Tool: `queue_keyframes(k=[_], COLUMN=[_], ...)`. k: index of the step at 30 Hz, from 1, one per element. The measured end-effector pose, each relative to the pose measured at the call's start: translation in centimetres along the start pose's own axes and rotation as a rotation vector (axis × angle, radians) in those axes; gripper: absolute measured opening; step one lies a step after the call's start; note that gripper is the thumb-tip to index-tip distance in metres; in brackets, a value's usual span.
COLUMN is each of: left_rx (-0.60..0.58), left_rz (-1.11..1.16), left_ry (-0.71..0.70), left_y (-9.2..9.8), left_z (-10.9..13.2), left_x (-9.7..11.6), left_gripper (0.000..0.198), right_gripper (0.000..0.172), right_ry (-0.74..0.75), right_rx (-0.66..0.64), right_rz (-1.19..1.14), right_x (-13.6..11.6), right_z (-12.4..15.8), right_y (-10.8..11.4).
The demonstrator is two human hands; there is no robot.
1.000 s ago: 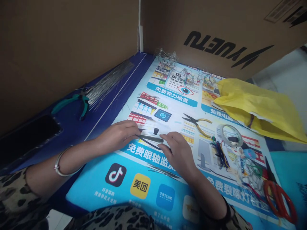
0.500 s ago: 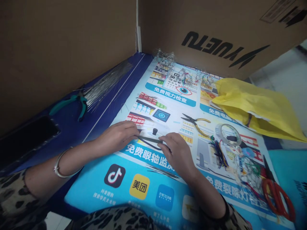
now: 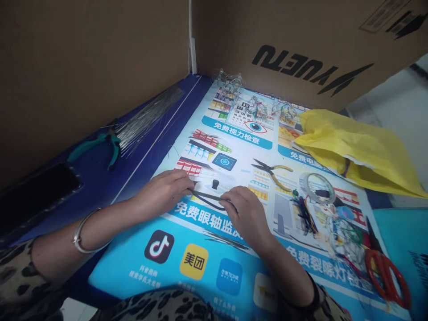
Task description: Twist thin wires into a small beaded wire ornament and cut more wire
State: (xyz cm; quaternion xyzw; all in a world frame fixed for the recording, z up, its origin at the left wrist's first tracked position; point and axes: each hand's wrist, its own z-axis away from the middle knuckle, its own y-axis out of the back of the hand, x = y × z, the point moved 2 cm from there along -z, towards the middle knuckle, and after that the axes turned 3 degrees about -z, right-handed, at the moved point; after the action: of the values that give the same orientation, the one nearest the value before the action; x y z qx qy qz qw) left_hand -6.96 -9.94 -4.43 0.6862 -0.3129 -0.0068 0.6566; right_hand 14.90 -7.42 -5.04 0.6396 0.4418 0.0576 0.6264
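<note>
Between my two hands a thin, dark greenish strand (image 3: 206, 195) is held nearly straight, low over the printed sheet; whether it is wire or cord I cannot tell. My left hand (image 3: 172, 189) pinches its left end, palm down. At the other end, the thumb and forefinger of my right hand (image 3: 243, 214) are closed on it. The dark curved line just below the strand seems to be print on the sheet (image 3: 167, 276). Several thin dark wires (image 3: 227, 239) lie on the sheet below my hands, and another small bunch of wires (image 3: 203, 137) lies above them.
Yellow-handled pliers (image 3: 274, 173), a tape roll (image 3: 317, 188), tangled coloured threads (image 3: 346, 236) and red scissors (image 3: 388, 276) lie to the right. Green-handled pliers (image 3: 96, 148), straight wires (image 3: 147, 120) and a black flat object (image 3: 40, 196) lie left. Cardboard (image 3: 284, 26) walls the back; a yellow bag (image 3: 361, 151) sits right.
Both hands keep their pinch on the strand and have barely moved. The strand now looks slightly thinner and greener. The whole view has shifted very slightly.
</note>
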Motion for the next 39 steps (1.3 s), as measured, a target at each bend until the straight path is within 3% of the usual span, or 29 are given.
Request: queue_keyframes(k=[5,19,27,31,39], left_rx=[0.003,-0.144,-0.150,-0.126,-0.106], left_rz=[-0.049,-0.192,-0.055,0.010,0.052], left_ry=[0.028,0.088,-0.129,-0.199,-0.182], left_y=[-0.1,-0.2,-0.6,-0.4,0.6], left_z=[-0.1,-0.7,-0.9,-1.2,-1.1], left_x=[0.2,1.0,-0.7,-1.3,-0.7], left_gripper=[0.020,0.020,0.017,0.016,0.017], right_gripper=[0.011,0.014,0.016,0.017,0.015], right_ry=[-0.018,-0.016,0.134,0.173,0.171], right_rx=[-0.021,-0.176,-0.268,-0.239,-0.042], right_rz=[0.022,0.300,0.226,0.177,0.016], right_x=[-0.2,-0.7,0.5,0.8,0.5], right_z=[-0.1,-0.3,-0.5,-0.5,-0.2], right_y=[-0.1,-1.0,-0.8,-0.7,-0.2])
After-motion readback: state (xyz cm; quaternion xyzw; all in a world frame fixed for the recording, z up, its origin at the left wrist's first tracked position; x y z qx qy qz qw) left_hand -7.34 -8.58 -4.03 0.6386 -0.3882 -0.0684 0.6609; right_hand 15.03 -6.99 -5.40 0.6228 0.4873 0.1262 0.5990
